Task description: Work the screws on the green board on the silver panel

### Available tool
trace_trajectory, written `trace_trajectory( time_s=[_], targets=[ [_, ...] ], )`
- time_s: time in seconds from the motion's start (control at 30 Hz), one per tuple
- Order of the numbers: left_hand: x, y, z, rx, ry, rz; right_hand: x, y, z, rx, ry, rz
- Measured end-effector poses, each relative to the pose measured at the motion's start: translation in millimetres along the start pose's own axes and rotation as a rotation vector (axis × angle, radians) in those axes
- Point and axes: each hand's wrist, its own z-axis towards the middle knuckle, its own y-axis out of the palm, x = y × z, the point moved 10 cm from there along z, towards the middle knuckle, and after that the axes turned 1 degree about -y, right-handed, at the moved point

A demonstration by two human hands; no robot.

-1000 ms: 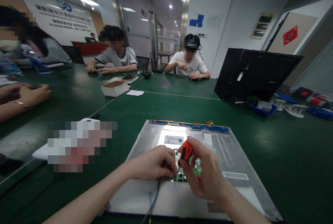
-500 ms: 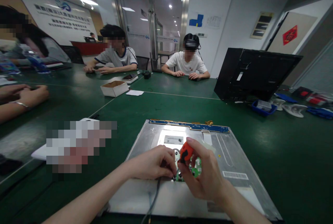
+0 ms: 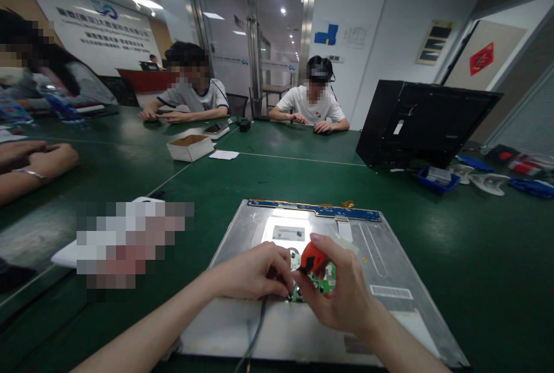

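A silver metal panel [image 3: 236, 327], the back of a flat screen by its look, lies in front of me with a small green circuit board [image 3: 328, 282] at its middle. My right hand [image 3: 346, 286] is closed around the red and black handle of a screwdriver [image 3: 312, 257], tilted over the board; its tip is hidden. My left hand [image 3: 259, 272] is closed in a pinch at the board's left edge. What sits between its fingertips is too small to make out. A dark cable [image 3: 261, 327] runs from under the left hand toward me.
A black monitor [image 3: 424, 125] stands at the right, beside a blue tray [image 3: 438, 181]. An open white box [image 3: 190, 146] sits further back on the green table [image 3: 277, 179]. Several people sit around it; a co-worker's hands [image 3: 47, 162] rest at the left.
The screwdriver handle has turned and tipped slightly in my right hand, whose fingers have shifted a little. My left hand stays in place.
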Motion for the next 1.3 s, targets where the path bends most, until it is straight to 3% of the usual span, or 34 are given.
trace_trajectory(
  time_s=[0.97, 1.3],
  targets=[
    [-4.6, -0.3, -0.6, 0.019, -0.006, -0.002, 1.6, -0.1, -2.6, -0.039, 0.010, 0.027],
    [1.7, -1.1, 0.6, 0.020, -0.002, 0.024, 3.3, -0.9, -2.4, 0.010, 0.009, -0.010]
  ],
)
